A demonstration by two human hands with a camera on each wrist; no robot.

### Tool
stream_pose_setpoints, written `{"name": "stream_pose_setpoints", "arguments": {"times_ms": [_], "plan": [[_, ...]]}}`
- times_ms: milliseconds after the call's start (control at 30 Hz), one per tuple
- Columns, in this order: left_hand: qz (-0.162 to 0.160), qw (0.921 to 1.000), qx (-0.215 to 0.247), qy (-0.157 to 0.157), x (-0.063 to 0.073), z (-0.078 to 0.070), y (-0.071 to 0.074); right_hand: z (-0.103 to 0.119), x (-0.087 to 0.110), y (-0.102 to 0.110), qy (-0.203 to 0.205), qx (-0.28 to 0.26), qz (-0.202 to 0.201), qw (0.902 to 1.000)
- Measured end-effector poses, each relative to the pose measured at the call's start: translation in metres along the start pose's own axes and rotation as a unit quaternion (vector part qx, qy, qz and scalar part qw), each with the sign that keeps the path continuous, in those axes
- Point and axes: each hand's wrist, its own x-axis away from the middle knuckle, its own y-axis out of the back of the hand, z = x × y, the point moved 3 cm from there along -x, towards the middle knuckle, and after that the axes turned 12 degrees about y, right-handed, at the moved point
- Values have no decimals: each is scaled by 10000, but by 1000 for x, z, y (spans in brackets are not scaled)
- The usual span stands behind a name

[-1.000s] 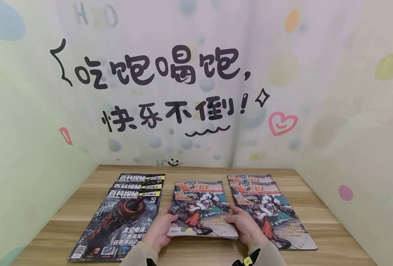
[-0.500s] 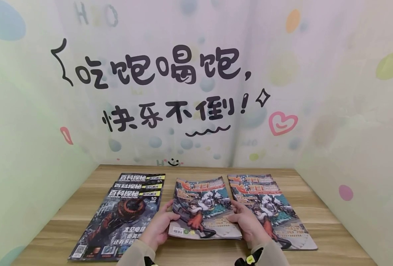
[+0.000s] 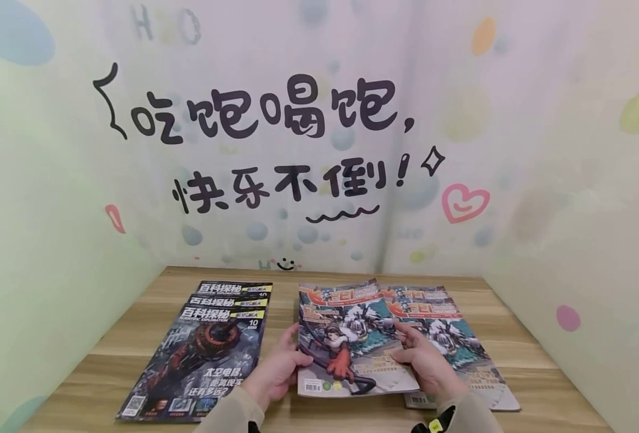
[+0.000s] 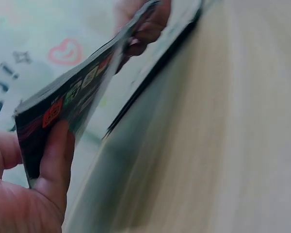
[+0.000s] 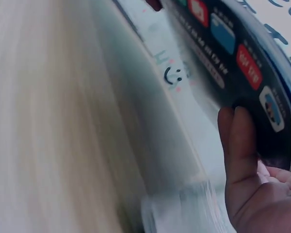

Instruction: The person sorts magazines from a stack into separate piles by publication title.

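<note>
A colourful magazine (image 3: 351, 343), its cover showing a figure with a red glove, is held up between both hands near the middle. At its left edge, my left hand (image 3: 278, 368) pinches it with the thumb on the cover. My right hand (image 3: 426, 359) grips the right edge the same way. Both wrist views show the magazine's dark back cover (image 5: 237, 63) with small coloured icons, raised over the table, fingers beneath it. Two like magazines (image 3: 473, 355) lie overlapped on the right, partly hidden by the held one and by my right hand.
On the left, three dark magazines (image 3: 205, 355) lie overlapped in a staggered row on the wooden table (image 3: 287, 415). A white wall (image 3: 276, 240) with black lettering closes off the back, and side walls (image 3: 579, 240) stand left and right.
Both hands have lifted the magazine and shifted it rightward, its far end tipping up. It now overlaps the left edge of the right pile. The head view has turned slightly.
</note>
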Motion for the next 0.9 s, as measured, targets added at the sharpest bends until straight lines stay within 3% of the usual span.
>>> {"name": "stream_pose_setpoints", "arguments": {"times_ms": [533,900], "plan": [[116,9996,255,-58,-4,11,-66,3,19,62,-282,617,-214,9975],[155,9991,383,39,-12,17,-108,4,35,107,-283,644,-234,9972]]}}
